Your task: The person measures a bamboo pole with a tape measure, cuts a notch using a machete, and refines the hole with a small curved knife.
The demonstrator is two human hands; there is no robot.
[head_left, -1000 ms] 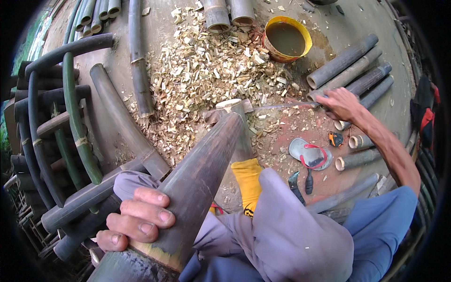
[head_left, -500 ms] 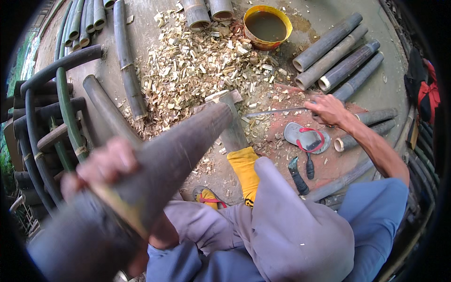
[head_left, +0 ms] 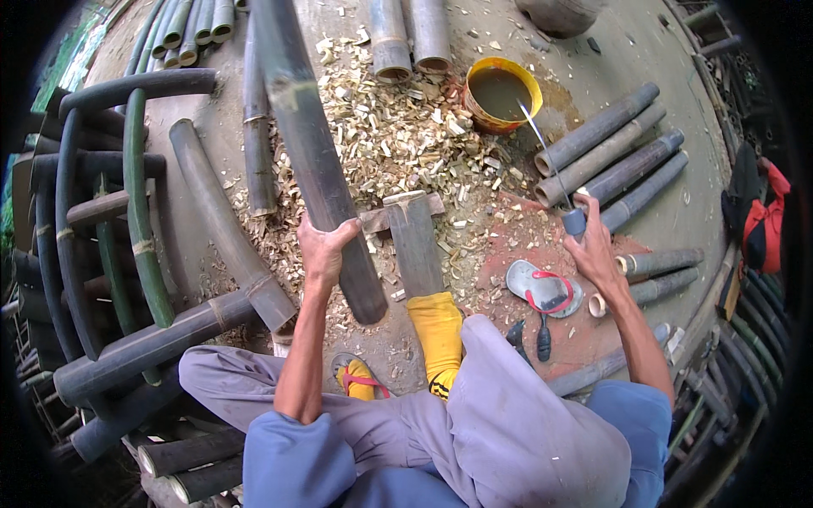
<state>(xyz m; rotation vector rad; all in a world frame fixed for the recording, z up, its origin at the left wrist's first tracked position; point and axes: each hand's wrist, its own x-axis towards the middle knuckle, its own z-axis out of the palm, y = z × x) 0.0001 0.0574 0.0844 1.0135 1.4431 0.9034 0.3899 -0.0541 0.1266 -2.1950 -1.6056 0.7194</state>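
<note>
My left hand [head_left: 324,250] is closed around a dark bamboo pole [head_left: 318,161] near its lower end. The pole slants away over the chips, its far end cut off by the upper edge of the picture. In my right hand [head_left: 595,247] is a long thin-bladed knife [head_left: 555,161], gripped by its dark handle. Its blade points up and left, the tip overlapping the yellow bucket [head_left: 535,82] in view. Between my hands a short bamboo piece [head_left: 413,245] runs from a light block [head_left: 436,203] to my yellow-socked foot [head_left: 436,334].
Bamboo chips [head_left: 381,127] are heaped ahead. Cut bamboo tubes [head_left: 597,135] lie at the right, beyond a loose flip-flop [head_left: 529,284] and a small dark-handled tool [head_left: 543,340]. A bamboo frame [head_left: 140,212] stands at left, beside a leaning bamboo length [head_left: 222,207].
My left hand has swung the bamboo pole from close at the lower left to pointing away ahead. The knife in my right hand has turned from pointing left to pointing up toward the bucket.
</note>
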